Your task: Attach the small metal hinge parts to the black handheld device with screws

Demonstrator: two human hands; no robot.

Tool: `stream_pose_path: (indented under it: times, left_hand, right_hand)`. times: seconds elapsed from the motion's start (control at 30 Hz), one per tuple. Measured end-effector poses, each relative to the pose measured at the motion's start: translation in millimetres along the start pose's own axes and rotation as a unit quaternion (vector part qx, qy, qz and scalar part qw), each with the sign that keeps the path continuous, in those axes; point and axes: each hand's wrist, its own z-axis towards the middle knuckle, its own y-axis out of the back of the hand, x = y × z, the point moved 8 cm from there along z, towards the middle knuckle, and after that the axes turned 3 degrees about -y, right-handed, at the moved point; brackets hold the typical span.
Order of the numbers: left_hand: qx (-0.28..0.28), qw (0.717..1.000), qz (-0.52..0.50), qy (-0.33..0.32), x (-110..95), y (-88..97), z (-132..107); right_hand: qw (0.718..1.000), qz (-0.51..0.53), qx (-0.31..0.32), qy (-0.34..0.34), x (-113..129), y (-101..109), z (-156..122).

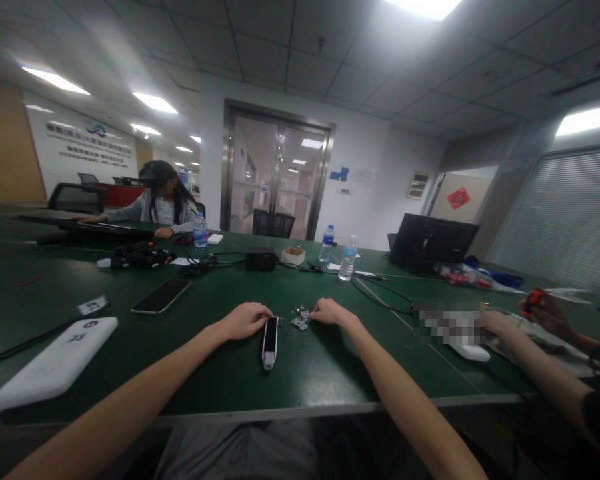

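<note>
My left hand [246, 319] rests on the green table [210, 373] with its fingers curled, touching the far end of a slim black-and-white device [270, 340] that lies pointing toward me. My right hand [330, 311] is curled beside a small metal hinge-like part [300, 317]; its fingertips touch or pinch the part's right side. The two hands lie about a hand's width apart.
A white power bank [55, 363] lies at the near left, a black phone [161, 295] behind it. Cables, a black box [261, 258], a small carton and water bottles [347, 259] stand farther back. Another person's arms [530, 347] work at the right; a person sits at the far left.
</note>
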Motion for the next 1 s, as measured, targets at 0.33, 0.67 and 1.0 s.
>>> stream_pose_path:
  times: [0.33, 0.67, 1.0]
  left_hand:
    - [-0.005, 1.0, 0.006, -0.004, -3.9, 0.9, 0.2]
    - [-0.002, 1.0, 0.001, 0.001, -3.6, 1.2, -0.2]
    - [-0.007, 1.0, 0.0, -0.001, -1.6, 0.4, -0.5]
  right_hand:
    - [0.999, -0.014, -0.016, 0.025, -0.1, 1.3, -1.1]
    - [0.998, 0.003, -0.032, 0.053, 3.9, 7.1, -1.8]
    - [0.993, 0.014, -0.083, 0.084, 13.2, 14.0, -4.9]
